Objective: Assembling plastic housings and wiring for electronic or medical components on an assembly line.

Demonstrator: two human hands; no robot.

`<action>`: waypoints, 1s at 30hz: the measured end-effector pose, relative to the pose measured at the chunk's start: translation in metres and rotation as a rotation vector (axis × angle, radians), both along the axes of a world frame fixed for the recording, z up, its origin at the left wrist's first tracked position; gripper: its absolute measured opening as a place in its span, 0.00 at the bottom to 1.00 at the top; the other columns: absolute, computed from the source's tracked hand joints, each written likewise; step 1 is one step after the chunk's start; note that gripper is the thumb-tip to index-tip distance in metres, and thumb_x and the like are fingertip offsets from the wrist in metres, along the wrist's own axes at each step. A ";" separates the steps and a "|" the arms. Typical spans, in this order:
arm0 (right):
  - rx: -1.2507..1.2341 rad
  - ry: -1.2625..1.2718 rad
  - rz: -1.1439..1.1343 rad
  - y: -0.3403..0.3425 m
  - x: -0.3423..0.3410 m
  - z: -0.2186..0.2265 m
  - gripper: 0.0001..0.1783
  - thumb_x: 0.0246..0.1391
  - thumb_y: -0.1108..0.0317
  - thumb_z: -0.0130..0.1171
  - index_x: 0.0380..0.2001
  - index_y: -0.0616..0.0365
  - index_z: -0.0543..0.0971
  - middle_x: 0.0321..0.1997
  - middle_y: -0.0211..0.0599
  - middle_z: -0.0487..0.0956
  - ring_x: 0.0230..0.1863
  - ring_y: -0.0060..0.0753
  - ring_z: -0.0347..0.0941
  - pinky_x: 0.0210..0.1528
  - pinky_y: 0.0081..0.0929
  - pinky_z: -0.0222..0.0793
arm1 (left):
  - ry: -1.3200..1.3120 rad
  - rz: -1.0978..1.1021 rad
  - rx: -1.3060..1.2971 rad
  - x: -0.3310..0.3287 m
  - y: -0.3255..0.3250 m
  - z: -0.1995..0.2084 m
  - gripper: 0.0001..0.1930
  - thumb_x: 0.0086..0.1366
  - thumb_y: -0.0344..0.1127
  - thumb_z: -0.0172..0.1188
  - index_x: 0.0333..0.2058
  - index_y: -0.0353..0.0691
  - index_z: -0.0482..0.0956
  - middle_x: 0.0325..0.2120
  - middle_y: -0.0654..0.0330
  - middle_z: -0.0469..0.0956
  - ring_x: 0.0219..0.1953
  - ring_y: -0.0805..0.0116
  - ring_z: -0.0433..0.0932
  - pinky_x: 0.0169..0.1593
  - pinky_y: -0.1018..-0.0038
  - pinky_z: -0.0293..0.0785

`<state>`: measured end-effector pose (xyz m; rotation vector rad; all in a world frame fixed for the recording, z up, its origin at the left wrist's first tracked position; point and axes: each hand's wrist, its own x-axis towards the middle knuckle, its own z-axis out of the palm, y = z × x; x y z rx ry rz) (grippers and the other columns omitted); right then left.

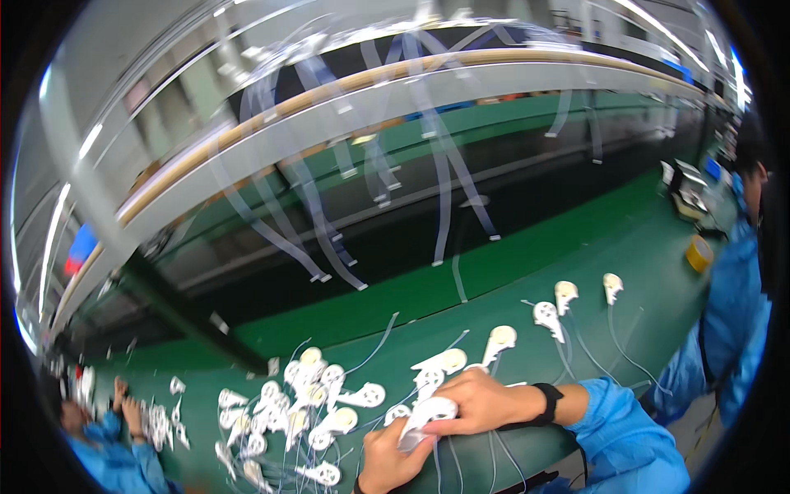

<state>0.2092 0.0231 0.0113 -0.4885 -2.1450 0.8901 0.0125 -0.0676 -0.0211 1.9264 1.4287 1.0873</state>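
Observation:
Near the bench's front edge, both my hands close on a white rounded plastic part (429,417). My left hand (390,455) grips it from the lower left. From the right, my right hand (481,402) reaches over it, thumb pressed along its lower side; a dark band circles that wrist. Part of the piece is hidden by my fingers. Just left of my hands lies a heap of similar white parts (280,402), with thin grey cables tangled among them. Several more parts lie beyond my hands, including one with a cream disc (502,336).
Toward the right are cabled white parts (612,286), a yellow tape roll (699,253) and a tray of items (690,193). Translucent strips (444,198) hang from a raised shelf (354,103). A post (185,305) stands left. Blue-sleeved people (728,305) are at both sides.

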 end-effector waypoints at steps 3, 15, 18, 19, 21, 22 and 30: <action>-0.027 0.017 -0.021 -0.001 -0.002 -0.005 0.18 0.52 0.52 0.65 0.26 0.58 0.84 0.20 0.42 0.79 0.21 0.45 0.77 0.24 0.32 0.71 | -0.171 0.041 -0.160 0.016 -0.011 0.034 0.14 0.57 0.34 0.63 0.38 0.29 0.78 0.26 0.47 0.81 0.28 0.52 0.83 0.32 0.66 0.76; -0.214 -0.232 -0.042 0.004 0.005 0.006 0.30 0.56 0.39 0.55 0.27 0.58 0.83 0.20 0.45 0.79 0.24 0.49 0.76 0.29 0.39 0.70 | -0.013 0.136 -0.126 0.017 -0.008 0.033 0.26 0.54 0.30 0.66 0.52 0.27 0.73 0.34 0.49 0.81 0.35 0.59 0.80 0.40 0.66 0.76; -0.437 -0.275 -0.126 0.028 0.006 -0.012 0.32 0.56 0.36 0.54 0.29 0.59 0.84 0.24 0.42 0.81 0.28 0.43 0.79 0.34 0.37 0.72 | 0.054 0.100 0.040 0.010 0.000 0.020 0.32 0.53 0.29 0.65 0.58 0.28 0.68 0.46 0.45 0.78 0.47 0.55 0.78 0.52 0.65 0.73; -0.477 -0.166 -0.144 0.045 0.008 -0.029 0.32 0.57 0.37 0.54 0.30 0.59 0.84 0.25 0.40 0.82 0.30 0.38 0.80 0.36 0.35 0.73 | -0.091 0.127 -0.108 0.008 0.001 0.020 0.34 0.53 0.28 0.64 0.60 0.30 0.66 0.54 0.43 0.73 0.57 0.53 0.72 0.61 0.63 0.65; -0.584 -0.025 -0.197 0.067 0.018 -0.036 0.30 0.59 0.40 0.54 0.32 0.61 0.83 0.27 0.37 0.82 0.32 0.31 0.79 0.37 0.30 0.73 | -0.093 0.208 -0.042 0.008 0.007 0.019 0.34 0.53 0.27 0.63 0.61 0.30 0.65 0.55 0.43 0.71 0.58 0.53 0.71 0.62 0.63 0.63; -0.653 0.010 -0.237 0.076 0.026 -0.030 0.29 0.60 0.42 0.54 0.34 0.62 0.83 0.26 0.35 0.81 0.31 0.28 0.77 0.36 0.27 0.72 | -0.094 0.272 0.018 0.007 0.009 0.019 0.34 0.53 0.26 0.62 0.61 0.31 0.65 0.56 0.44 0.70 0.59 0.52 0.69 0.63 0.63 0.61; -1.189 0.541 -0.332 0.128 0.072 -0.060 0.26 0.61 0.41 0.54 0.26 0.55 0.72 0.18 0.22 0.69 0.14 0.12 0.52 0.17 0.16 0.46 | 0.033 0.356 0.369 -0.001 0.031 -0.001 0.25 0.50 0.35 0.71 0.46 0.31 0.77 0.41 0.46 0.80 0.43 0.49 0.80 0.48 0.64 0.75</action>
